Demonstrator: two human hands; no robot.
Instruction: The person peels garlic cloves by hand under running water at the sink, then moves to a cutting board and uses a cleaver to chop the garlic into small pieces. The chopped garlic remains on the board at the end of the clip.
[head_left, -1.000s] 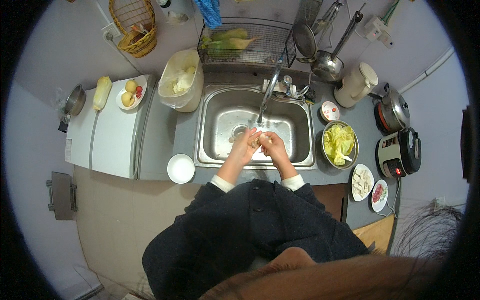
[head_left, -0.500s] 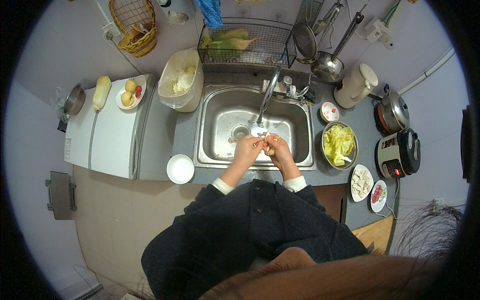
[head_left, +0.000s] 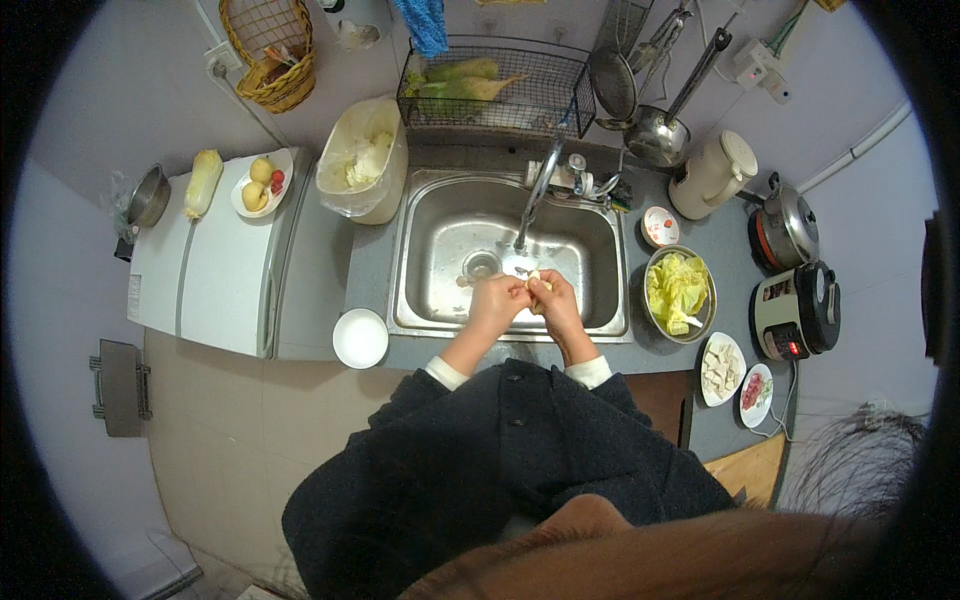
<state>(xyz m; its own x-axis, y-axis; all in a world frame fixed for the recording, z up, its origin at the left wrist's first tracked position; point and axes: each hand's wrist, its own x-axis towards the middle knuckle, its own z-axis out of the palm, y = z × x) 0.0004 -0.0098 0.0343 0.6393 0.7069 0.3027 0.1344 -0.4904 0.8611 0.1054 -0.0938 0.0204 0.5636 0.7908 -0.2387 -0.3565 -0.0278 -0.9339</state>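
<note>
Over the front of the steel sink (head_left: 412,250), my two hands meet at a small pale yellow piece of food (head_left: 541,283), too small to name its kind. My right hand (head_left: 562,306) is closed around it. The fingers of my left hand (head_left: 495,305) are pinched together against its left side, and the fingertips partly cover it. A small grey fleck (head_left: 522,271) shows just beyond the fingers, too tiny to identify. Behind the hands, the faucet (head_left: 537,195) hangs over the basin, and the drain (head_left: 481,265) lies beyond my left hand.
Right of the sink stand a metal bowl (head_left: 711,310) of leafy cabbage, a plate of white chunks (head_left: 722,368), a kettle (head_left: 712,175) and a rice cooker (head_left: 795,312). At left are a white bowl (head_left: 360,338) by the counter edge and a lined bin (head_left: 362,160).
Both hands stay over the sink. The right hand's fingers have drawn in around the pale piece, so less of it shows, and the left fingertips have moved slightly closer.
</note>
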